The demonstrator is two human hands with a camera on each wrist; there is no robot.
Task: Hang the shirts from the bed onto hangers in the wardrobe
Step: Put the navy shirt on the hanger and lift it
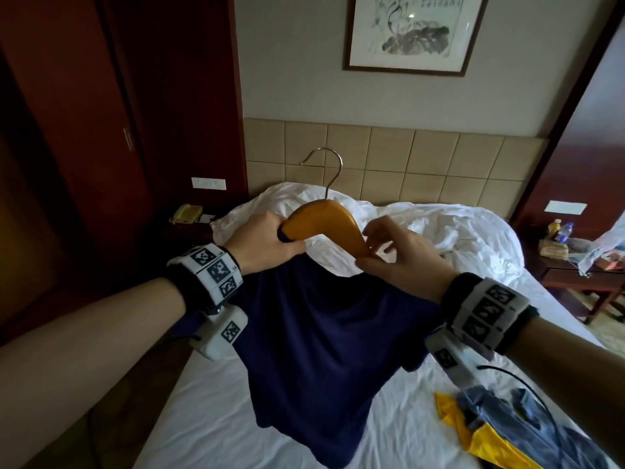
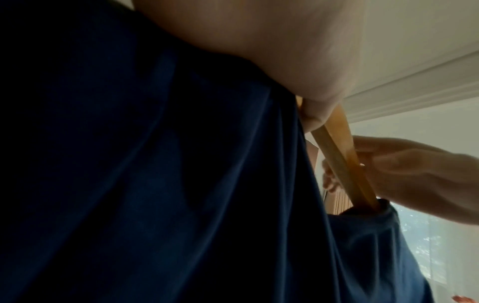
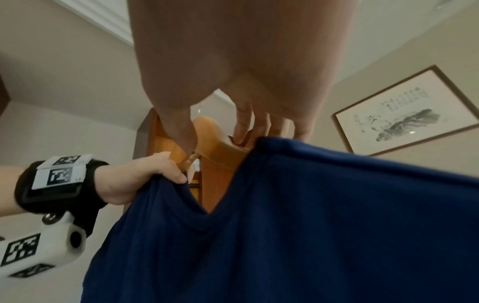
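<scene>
My left hand (image 1: 267, 242) covers one end of the wooden hanger (image 1: 324, 228), the navy shirt (image 1: 324, 346) swallows the other in the left wrist view; the grey and yellow clothes (image 1: 500, 431) are cut off at the frame's edge

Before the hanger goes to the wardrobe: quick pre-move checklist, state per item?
1. Left hand grips the navy shirt together with the wooden hanger end: ok.
2. Right hand pinches the hanger's other end: ok.
3. Right hanger end inside the shirt: not ok in the head view, where that end shows bare; the left wrist view shows its tip entering the fabric.
4. Metal hook free and upright: ok.
5. Shirt hem lifted off the bed: cannot tell.
6. Wardrobe rail free: cannot tell, not in view.
</scene>
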